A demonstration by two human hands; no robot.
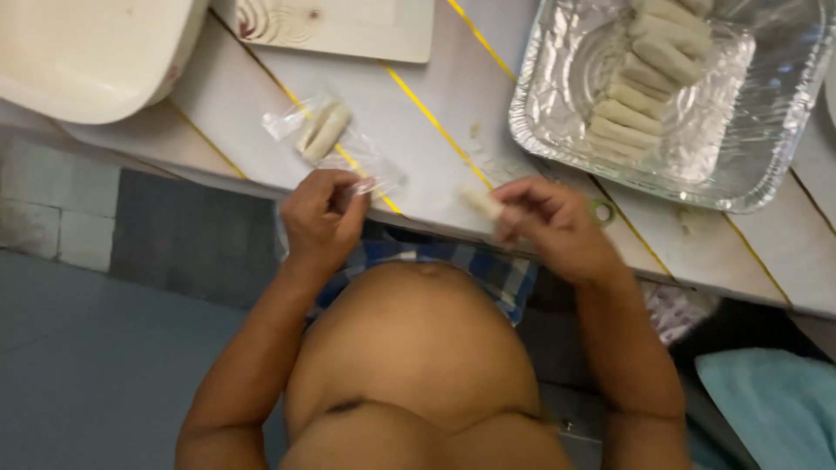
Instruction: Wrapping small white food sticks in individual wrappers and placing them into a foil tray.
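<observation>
Head view: left hand (320, 218) pinches the edge of a clear bag (335, 139) w/ two pale rolls (324, 131) inside, lying on the tabletop (435, 104) at 12 o'clock from that hand. Right hand (549, 222) has its grip closed on one roll (481, 203), sticking out toward 9 o'clock, over the tabletop edge. Foil tray (766, 157) at 1 o'clock from right hand, holding a row of rolls (640, 87). White tub (87, 52) at 10 o'clock, board (348, 26) beside it.

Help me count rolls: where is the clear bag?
In the head view, the clear bag lies left of centre on the white table, above the left hand, holding two rolls.
</observation>
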